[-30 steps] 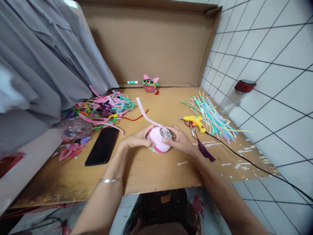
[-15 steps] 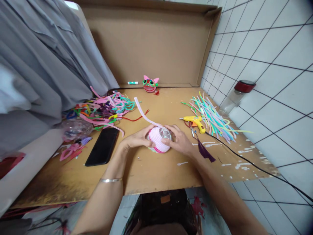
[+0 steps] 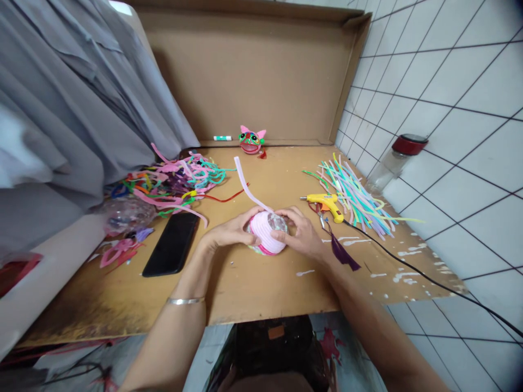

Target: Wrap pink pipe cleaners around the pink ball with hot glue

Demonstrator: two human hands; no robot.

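Head view, left hand: the left hand [image 3: 229, 234] comes in from the near edge, forearm angled up to the right and a thin bracelet [image 3: 184, 300] on the wrist. Its palm faces right and its fingers curl round the left side of the pink ball [image 3: 266, 235].
Left grip: closed on the pink ball, thumb on top.
Right hand: the right hand [image 3: 301, 235] reaches in from the near right, wrist bent inward. Its fingers cup the ball's right side and a fingertip presses the front.
Right grip: closed on the same ball.
Pink ball: held between both hands just above the tabletop [image 3: 253, 283], near its middle. It is wound in pink bands, with a shiny clear patch on top.
Loose pink strand: the loose pink strand [image 3: 246, 187] rises from the ball's top and leans far and left.
Left of the hands: a black phone [image 3: 171, 243] lies flat, and beyond it is a tangled pile of pipe cleaners [image 3: 175, 177].
Right of the hands: a yellow glue gun [image 3: 327, 204] lies beside a pastel bundle [image 3: 355, 193], with a purple tassel [image 3: 343, 253] near the right wrist.
Far edge: a pink figurine [image 3: 250, 140] stands against the cardboard wall [image 3: 253, 76].
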